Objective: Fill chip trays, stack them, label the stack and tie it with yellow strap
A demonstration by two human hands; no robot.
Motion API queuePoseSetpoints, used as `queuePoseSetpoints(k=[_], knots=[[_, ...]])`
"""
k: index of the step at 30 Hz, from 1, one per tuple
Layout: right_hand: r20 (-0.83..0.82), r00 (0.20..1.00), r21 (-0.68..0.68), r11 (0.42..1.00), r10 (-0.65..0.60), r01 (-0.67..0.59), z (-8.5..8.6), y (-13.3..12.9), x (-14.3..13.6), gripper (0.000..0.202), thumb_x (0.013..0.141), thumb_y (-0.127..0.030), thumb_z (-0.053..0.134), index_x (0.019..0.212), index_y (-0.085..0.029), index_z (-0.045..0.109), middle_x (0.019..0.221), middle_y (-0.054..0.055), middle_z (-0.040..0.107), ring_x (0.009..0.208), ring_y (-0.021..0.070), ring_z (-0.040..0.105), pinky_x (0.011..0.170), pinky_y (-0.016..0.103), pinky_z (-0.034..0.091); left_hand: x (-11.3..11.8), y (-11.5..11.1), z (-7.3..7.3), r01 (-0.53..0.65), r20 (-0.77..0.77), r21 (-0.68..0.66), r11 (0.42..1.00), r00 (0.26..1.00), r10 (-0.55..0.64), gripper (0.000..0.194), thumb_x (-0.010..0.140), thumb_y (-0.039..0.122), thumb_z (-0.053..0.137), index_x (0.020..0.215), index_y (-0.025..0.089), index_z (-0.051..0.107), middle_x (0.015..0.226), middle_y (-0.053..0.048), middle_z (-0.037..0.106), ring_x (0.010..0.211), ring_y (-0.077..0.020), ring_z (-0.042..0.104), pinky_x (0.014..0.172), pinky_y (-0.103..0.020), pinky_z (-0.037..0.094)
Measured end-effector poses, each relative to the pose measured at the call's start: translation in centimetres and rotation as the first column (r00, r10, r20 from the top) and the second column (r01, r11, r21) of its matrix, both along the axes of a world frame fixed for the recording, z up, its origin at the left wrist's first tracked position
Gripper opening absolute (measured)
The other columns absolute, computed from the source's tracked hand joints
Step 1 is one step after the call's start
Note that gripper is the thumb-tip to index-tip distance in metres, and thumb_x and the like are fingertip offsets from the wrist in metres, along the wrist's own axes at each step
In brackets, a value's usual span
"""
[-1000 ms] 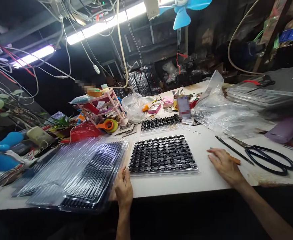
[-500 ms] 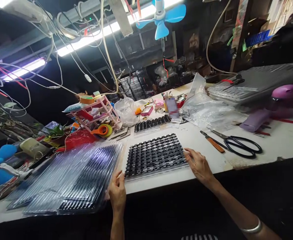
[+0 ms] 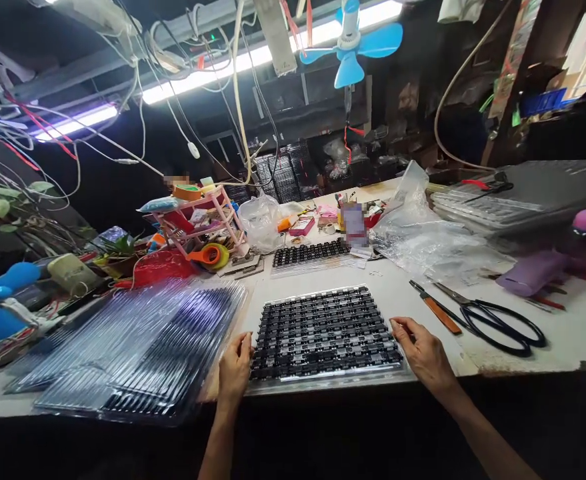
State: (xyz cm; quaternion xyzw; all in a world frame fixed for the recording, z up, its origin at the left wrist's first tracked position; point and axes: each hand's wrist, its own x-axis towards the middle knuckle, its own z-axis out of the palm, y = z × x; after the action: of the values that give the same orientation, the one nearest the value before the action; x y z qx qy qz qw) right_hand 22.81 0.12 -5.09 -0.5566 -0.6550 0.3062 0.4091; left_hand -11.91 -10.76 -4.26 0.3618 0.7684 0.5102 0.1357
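Observation:
A clear plastic tray (image 3: 323,333) filled with rows of small black parts lies on the white table at its front edge. My left hand (image 3: 235,367) is closed at the tray's left edge, thumb and fingers together. At the right edge my right hand (image 3: 423,350) pinches the rim, with its fingers curled. To the left of my left hand is a stack of clear ribbed plastic trays (image 3: 137,353). A second tray with black parts (image 3: 310,253) lies farther back.
Large black-handled scissors (image 3: 503,327) and an orange-handled tool (image 3: 443,315) lie on the right. Behind are plastic bags (image 3: 423,233), a pink rack (image 3: 223,220) and a hanging blue fan (image 3: 350,47). A purple device (image 3: 533,272) lies far right.
The view has shifted, and the filled tray shows larger and nearer. My right hand appears lower and farther right, still at the tray's right edge; my left hand remains at its left edge.

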Motion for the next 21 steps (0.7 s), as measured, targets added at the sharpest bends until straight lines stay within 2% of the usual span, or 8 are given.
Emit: queuePoseSetpoints(k=[5, 9, 12, 15, 21], knots=[[0.035, 0.999, -0.037, 0.999, 0.002, -0.001, -0.1, 1.8, -0.3, 0.048, 0.079, -0.058, 0.043, 0.104, -0.023, 0.063, 0.087, 0.006, 0.067, 0.082, 0.0242, 0.063, 0.074, 0.037, 0.049, -0.2, 1.2, -1.0, -0.016, 0.100, 0.121, 0.992, 0.995, 0.003, 0.055, 0.071, 0.058, 0.058, 0.105, 0.015, 0.063, 0.079, -0.005, 0.066, 0.080, -0.0232, 0.063, 0.077, -0.036, 0.048], [0.013, 0.999, -0.110, 0.993, -0.044, 0.045, -0.6, 1.6, -0.2, 0.049, 0.077, -0.060, 0.047, 0.107, -0.024, 0.062, 0.095, 0.007, 0.068, 0.087, 0.0241, 0.064, 0.074, 0.035, 0.051, 0.1, 0.6, -1.7, -0.083, 0.219, 0.187, 0.979, 0.975, 0.041, 0.050, 0.079, 0.053, 0.054, 0.112, 0.016, 0.058, 0.094, -0.008, 0.068, 0.090, -0.0219, 0.064, 0.082, -0.035, 0.049], [0.014, 0.998, -0.148, 0.987, -0.060, 0.062, -0.7, 1.2, -0.1, 0.047, 0.078, -0.060, 0.047, 0.107, -0.025, 0.061, 0.097, 0.006, 0.069, 0.092, 0.0241, 0.064, 0.081, 0.036, 0.050, 0.3, 0.4, -1.6, -0.114, 0.289, 0.227, 0.967, 0.956, 0.044, 0.042, 0.080, 0.046, 0.058, 0.110, 0.017, 0.059, 0.094, -0.008, 0.069, 0.094, -0.0212, 0.063, 0.085, -0.034, 0.048], [0.067, 0.994, -0.160, 0.982, -0.089, 0.098, -0.4, 1.1, -0.1, 0.047, 0.079, -0.060, 0.047, 0.108, -0.026, 0.061, 0.093, 0.005, 0.070, 0.094, 0.0252, 0.064, 0.085, 0.038, 0.049, 0.5, 0.5, -1.4, -0.107, 0.302, 0.241, 0.965, 0.953, 0.030, 0.038, 0.081, 0.042, 0.060, 0.109, 0.016, 0.059, 0.094, -0.008, 0.069, 0.094, -0.0216, 0.064, 0.084, -0.035, 0.049], [0.181, 0.975, -0.177, 0.971, -0.130, 0.162, 0.5, 1.0, -0.6, 0.048, 0.077, -0.061, 0.048, 0.108, -0.027, 0.062, 0.090, 0.004, 0.072, 0.094, 0.0276, 0.065, 0.076, 0.037, 0.053, 0.7, 0.2, -1.3, -0.075, 0.336, 0.215, 0.974, 0.942, -0.002, 0.038, 0.083, 0.040, 0.058, 0.111, 0.014, 0.058, 0.099, -0.010, 0.068, 0.094, -0.0216, 0.064, 0.085, -0.037, 0.050]])
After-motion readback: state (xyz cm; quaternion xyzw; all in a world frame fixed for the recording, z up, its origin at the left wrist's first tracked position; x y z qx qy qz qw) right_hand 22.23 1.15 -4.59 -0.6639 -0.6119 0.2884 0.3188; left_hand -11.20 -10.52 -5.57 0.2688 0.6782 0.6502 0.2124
